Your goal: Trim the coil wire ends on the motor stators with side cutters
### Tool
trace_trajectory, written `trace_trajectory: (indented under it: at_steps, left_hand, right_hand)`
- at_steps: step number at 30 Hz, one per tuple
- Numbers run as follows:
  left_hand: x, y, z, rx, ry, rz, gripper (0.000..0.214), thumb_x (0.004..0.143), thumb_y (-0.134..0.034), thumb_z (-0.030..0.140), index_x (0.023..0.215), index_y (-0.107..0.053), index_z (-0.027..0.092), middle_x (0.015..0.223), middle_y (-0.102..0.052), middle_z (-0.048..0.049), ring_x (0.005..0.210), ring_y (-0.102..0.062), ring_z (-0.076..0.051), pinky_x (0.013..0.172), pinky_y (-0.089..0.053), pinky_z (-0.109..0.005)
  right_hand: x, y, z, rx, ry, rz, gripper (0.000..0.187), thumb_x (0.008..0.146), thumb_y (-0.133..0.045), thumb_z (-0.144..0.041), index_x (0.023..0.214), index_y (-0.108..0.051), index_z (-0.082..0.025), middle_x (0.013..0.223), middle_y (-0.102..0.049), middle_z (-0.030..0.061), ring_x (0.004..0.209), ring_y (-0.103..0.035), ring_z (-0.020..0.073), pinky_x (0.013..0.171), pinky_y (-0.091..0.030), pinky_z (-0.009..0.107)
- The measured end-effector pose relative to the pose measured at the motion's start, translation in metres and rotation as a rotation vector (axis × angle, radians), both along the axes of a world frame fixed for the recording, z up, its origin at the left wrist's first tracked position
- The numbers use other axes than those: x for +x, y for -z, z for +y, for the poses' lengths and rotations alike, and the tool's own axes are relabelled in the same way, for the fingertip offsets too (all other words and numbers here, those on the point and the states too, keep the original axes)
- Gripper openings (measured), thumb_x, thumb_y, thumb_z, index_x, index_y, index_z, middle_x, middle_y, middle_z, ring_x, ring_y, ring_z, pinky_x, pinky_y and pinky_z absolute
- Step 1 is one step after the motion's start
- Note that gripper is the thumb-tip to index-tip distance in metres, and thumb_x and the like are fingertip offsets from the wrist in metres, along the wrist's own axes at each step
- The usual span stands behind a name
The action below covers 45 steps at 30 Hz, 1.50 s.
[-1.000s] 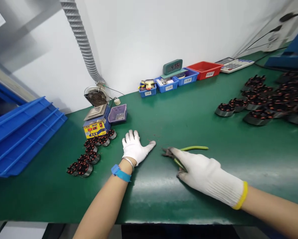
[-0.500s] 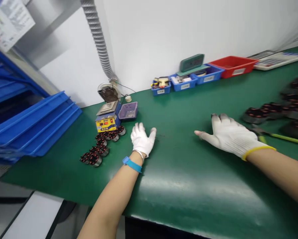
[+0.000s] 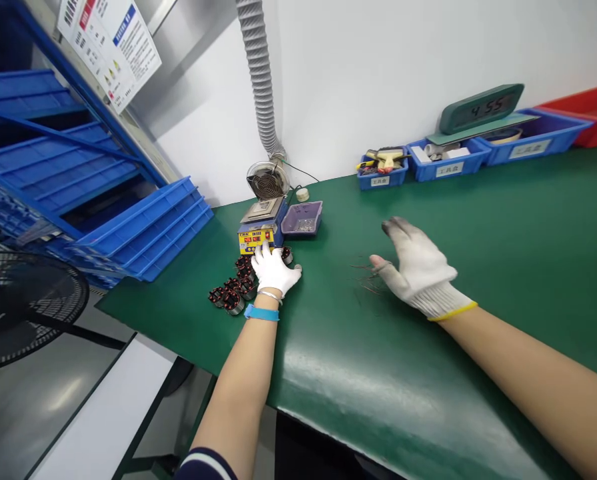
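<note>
My left hand (image 3: 273, 270), in a white glove with a blue wrist strap, lies over the right end of a group of copper-wound motor stators (image 3: 232, 300). Its fingers are spread, and it partly hides some stators; whether it touches one I cannot tell. Behind it stands a small blue and yellow heating device (image 3: 256, 233). My right hand (image 3: 413, 267), also gloved, hovers over or rests on the green table with thumb and fingers apart and nothing in it. Thin loose wire scraps (image 3: 371, 283) lie just left of its thumb.
A purple tray (image 3: 302, 220) with small metal bits sits beside the heating device. Along the wall are blue bins (image 3: 448, 170), a digital clock (image 3: 481, 110) and a red bin (image 3: 591, 117). Blue crates (image 3: 148, 233) and a fan (image 3: 28, 313) are at the left; a duct (image 3: 258, 73) hangs down.
The view has swung left. My left hand has moved left from bare table onto the stators. My right hand has come left, away from the stators and green-handled tool at the right.
</note>
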<state>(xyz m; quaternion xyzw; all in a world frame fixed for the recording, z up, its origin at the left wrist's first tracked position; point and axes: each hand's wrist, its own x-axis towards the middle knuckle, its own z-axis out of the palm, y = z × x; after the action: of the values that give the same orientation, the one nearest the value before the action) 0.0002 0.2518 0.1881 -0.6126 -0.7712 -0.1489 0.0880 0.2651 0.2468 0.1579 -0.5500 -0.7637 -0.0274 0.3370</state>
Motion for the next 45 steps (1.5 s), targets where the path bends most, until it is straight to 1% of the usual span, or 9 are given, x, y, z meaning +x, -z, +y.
trace_trajectory:
  at_steps: [10,13,17,20,25,27,30,36,45]
  left_hand:
    - [0.011,-0.014,-0.016,-0.016,0.223,-0.003,0.009,0.089,-0.065,0.025,0.094,-0.067,0.017,0.158,-0.044,-0.0132,0.153,-0.03,-0.038,0.124,-0.029,-0.057]
    - [0.035,-0.021,-0.051,-0.108,0.538,-0.071,0.006,0.091,-0.064,0.026,0.093,-0.064,0.02,0.141,-0.06,-0.0111,0.13,-0.058,-0.027,0.108,-0.05,-0.039]
    - [0.067,-0.024,-0.098,-0.421,0.9,-0.054,0.022,0.084,-0.073,0.04,0.095,-0.064,0.023,0.112,-0.07,-0.0056,0.1,-0.07,-0.026,0.087,-0.057,-0.036]
    - [0.074,-0.027,-0.111,-0.56,0.831,-0.155,0.055,0.072,-0.083,0.055,0.111,-0.062,0.021,0.105,-0.07,-0.0066,0.096,-0.071,-0.031,0.085,-0.058,-0.04]
    - [0.068,-0.026,-0.11,-0.584,0.837,-0.397,0.128,0.052,-0.091,0.065,0.156,-0.031,0.018,0.139,-0.061,-0.0132,0.12,-0.065,-0.036,0.101,-0.055,-0.043]
    - [0.07,-0.021,-0.109,-0.608,0.849,-0.402,0.123,0.063,-0.085,0.066,0.16,-0.024,0.021,0.135,-0.065,-0.0113,0.119,-0.066,-0.036,0.099,-0.056,-0.044]
    - [0.075,-0.012,-0.107,-0.596,0.846,-0.352,0.102,0.075,-0.077,0.059,0.159,-0.03,0.026,0.131,-0.068,-0.0079,0.112,-0.07,-0.036,0.093,-0.058,-0.045]
    - [0.071,-0.009,-0.103,-0.583,0.918,-0.416,0.096,0.075,-0.075,0.048,0.158,-0.033,0.024,0.135,-0.066,-0.0075,0.115,-0.068,-0.034,0.094,-0.059,-0.043]
    - [0.091,-0.004,-0.119,-0.516,0.623,-0.617,0.088,0.07,-0.071,0.045,0.151,-0.044,0.022,0.112,-0.075,-0.004,0.107,-0.07,-0.03,0.099,-0.058,-0.045]
  right_hand:
    - [0.029,0.007,-0.099,0.308,-0.511,0.073,0.048,0.097,-0.056,-0.029,0.144,-0.05,-0.021,0.136,-0.063,0.0182,0.12,-0.066,0.0289,0.093,-0.061,0.041]
    - [0.035,0.0,-0.098,0.036,-0.399,0.263,0.04,0.095,-0.058,-0.04,0.131,-0.06,-0.022,0.128,-0.069,0.0151,0.111,-0.07,0.0301,0.09,-0.062,0.044]
    - [0.046,-0.011,-0.087,-0.713,-0.284,0.392,0.048,0.08,-0.065,-0.054,0.117,-0.069,-0.022,0.115,-0.075,0.0123,0.098,-0.073,0.033,0.083,-0.064,0.047]
    - [0.053,-0.019,-0.086,-1.025,-0.279,0.283,0.06,0.063,-0.076,-0.047,0.118,-0.07,-0.025,0.119,-0.074,0.0095,0.104,-0.072,0.0344,0.086,-0.063,0.045]
    - [0.043,-0.032,-0.102,-1.059,-0.248,0.058,0.054,0.057,-0.079,-0.05,0.106,-0.072,-0.027,0.099,-0.077,0.0052,0.081,-0.073,0.0287,0.065,-0.058,0.036]
    - [0.035,-0.032,-0.107,-1.024,-0.258,-0.026,0.035,0.076,-0.062,-0.058,0.087,-0.069,-0.026,0.08,-0.073,0.0028,0.065,-0.066,0.0224,0.055,-0.048,0.032]
    - [0.026,-0.03,-0.11,-0.982,-0.244,-0.127,0.041,0.09,-0.038,-0.053,0.069,-0.056,-0.023,0.064,-0.063,0.001,0.055,-0.055,0.0178,0.052,-0.037,0.029]
    - [0.014,-0.036,-0.107,-1.03,-0.126,-0.259,0.028,0.087,-0.046,-0.041,0.068,-0.057,-0.023,0.068,-0.065,0.0013,0.056,-0.056,0.018,0.052,-0.032,0.028]
    - [0.007,-0.04,-0.11,-1.01,-0.136,-0.304,0.025,0.09,-0.047,-0.036,0.073,-0.059,-0.023,0.076,-0.069,0.0018,0.063,-0.059,0.0189,0.053,-0.028,0.028]
